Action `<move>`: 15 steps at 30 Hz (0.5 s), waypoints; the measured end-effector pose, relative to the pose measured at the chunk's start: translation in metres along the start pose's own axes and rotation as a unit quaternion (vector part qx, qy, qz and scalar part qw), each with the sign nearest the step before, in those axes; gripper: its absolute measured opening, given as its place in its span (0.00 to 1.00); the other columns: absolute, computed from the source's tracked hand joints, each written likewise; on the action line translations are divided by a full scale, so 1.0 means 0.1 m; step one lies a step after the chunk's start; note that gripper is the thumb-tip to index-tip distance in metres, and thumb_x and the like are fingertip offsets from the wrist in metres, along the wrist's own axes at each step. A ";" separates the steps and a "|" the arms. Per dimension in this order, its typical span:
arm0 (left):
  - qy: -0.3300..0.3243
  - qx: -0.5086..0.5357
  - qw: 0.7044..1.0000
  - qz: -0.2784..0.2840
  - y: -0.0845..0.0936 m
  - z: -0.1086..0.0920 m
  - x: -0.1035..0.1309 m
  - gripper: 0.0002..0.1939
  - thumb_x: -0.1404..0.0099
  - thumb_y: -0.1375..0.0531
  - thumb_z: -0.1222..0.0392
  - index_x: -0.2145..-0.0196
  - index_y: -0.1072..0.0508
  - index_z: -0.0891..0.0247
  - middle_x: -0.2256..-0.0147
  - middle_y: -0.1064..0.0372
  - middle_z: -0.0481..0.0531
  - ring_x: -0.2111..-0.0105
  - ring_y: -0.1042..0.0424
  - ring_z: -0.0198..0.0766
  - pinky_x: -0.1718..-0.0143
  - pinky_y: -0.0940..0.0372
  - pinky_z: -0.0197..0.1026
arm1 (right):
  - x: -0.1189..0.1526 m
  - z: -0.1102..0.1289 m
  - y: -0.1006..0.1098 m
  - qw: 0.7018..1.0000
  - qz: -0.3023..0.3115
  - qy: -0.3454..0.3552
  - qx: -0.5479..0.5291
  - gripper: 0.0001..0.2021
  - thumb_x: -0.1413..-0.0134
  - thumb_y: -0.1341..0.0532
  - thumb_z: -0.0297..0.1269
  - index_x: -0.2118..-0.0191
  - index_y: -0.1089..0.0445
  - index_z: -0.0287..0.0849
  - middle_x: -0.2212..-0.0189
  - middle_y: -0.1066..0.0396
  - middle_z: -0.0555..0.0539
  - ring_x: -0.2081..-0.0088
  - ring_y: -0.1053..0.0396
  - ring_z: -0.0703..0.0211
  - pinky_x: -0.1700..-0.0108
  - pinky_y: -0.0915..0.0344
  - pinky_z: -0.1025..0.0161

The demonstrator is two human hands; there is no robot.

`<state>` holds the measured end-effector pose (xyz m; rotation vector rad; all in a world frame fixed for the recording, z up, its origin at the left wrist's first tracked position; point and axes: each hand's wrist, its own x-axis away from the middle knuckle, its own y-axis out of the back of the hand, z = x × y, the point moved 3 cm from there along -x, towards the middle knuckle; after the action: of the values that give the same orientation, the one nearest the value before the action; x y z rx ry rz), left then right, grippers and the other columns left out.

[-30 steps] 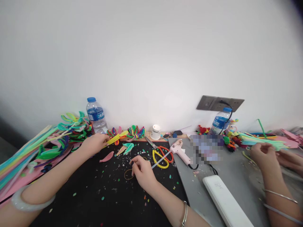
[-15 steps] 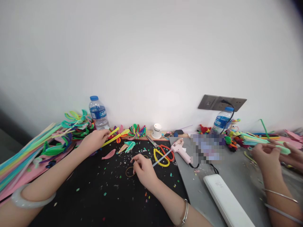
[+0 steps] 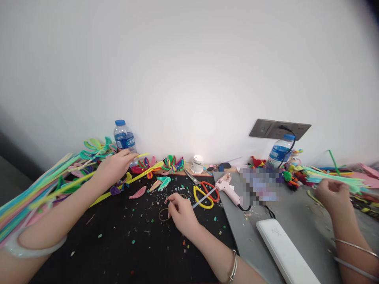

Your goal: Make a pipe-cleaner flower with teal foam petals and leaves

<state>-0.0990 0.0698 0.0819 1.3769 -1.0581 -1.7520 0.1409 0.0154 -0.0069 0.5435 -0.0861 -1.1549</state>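
Observation:
My left hand [image 3: 117, 165] is closed in a pinch on a yellow pipe cleaner [image 3: 143, 155]. Its short end sticks out past the fingertips, and its long end trails behind my forearm to the left. Below that hand, more yellow pipe cleaners [image 3: 142, 173] lie slanting over the mat's back edge. My right hand [image 3: 182, 213], low over the black mat [image 3: 118, 252], pinches a thin brown loop [image 3: 163, 214], like wire or cord. A pink leaf-shaped piece [image 3: 138, 192] and a teal one [image 3: 164, 182] rest between the hands.
Scissors [image 3: 204, 197] and a pink glue gun [image 3: 227, 189] lie right of my right hand. Along the wall stand a water bottle [image 3: 124, 136] and a white cup [image 3: 197, 163]. Pipe-cleaner bundles [image 3: 35, 197] cover the left. Another person's hand [image 3: 334, 193] is at far right.
My left hand has risen slightly and moved left, drawing the yellow pipe cleaner away from the others. My right hand barely moves. The co-worker's pale green piece no longer shows in the hand.

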 end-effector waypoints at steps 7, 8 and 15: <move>0.020 0.005 0.999 -0.044 0.54 -0.01 -0.11 0.18 0.36 0.55 0.63 0.54 0.31 0.62 0.61 0.33 0.55 0.65 0.33 0.42 0.65 0.38 0.42 | 0.01 0.00 0.00 1.000 -0.001 -0.005 -0.004 0.09 0.46 0.50 0.27 0.65 0.35 0.41 0.82 0.35 0.54 0.80 0.38 0.67 0.76 0.46 0.71; 0.031 0.072 0.994 -0.071 0.62 -0.02 -0.11 0.17 0.36 0.54 0.61 0.55 0.30 0.62 0.62 0.32 0.54 0.65 0.33 0.41 0.63 0.38 0.43 | 0.01 0.00 0.00 1.000 -0.002 -0.005 -0.004 0.09 0.46 0.50 0.27 0.65 0.35 0.41 0.82 0.34 0.54 0.80 0.38 0.67 0.76 0.45 0.71; 0.233 0.688 0.686 -0.052 0.65 -0.26 -0.08 0.11 0.42 0.42 0.63 0.61 0.29 0.66 0.70 0.29 0.51 0.75 0.32 0.30 0.75 0.33 0.31 | 0.00 0.00 -0.01 1.000 -0.001 -0.005 -0.014 0.08 0.45 0.50 0.30 0.64 0.34 0.40 0.82 0.34 0.54 0.80 0.38 0.67 0.74 0.44 0.71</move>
<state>-0.0703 0.0422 0.1403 2.5307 -2.0930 -0.2499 0.1402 0.0148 -0.0072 0.5142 -0.0780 -1.1596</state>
